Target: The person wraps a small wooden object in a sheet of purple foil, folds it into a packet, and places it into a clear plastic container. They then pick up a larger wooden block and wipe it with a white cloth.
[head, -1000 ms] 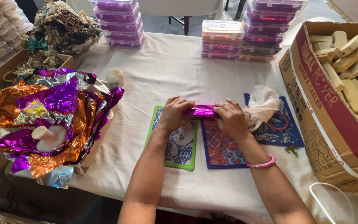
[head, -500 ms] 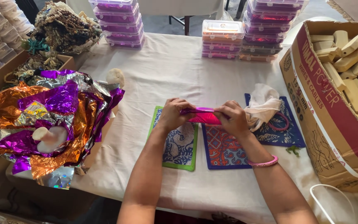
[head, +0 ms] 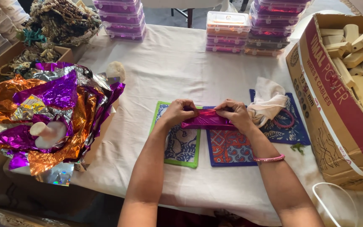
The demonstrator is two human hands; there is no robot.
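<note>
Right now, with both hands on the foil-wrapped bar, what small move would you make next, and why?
Probably fold down the foil at one end. The left hand and right hand pinch the two ends of the magenta foil-wrapped bar, held level over the patterned mats. The foil looks smooth along the middle, while both ends are hidden under the fingers, so whether they are closed cannot be told.

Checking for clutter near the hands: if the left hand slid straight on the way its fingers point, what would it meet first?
Probably the right hand, gripping the other end of the pink foil-wrapped bar that the left hand holds.
</note>
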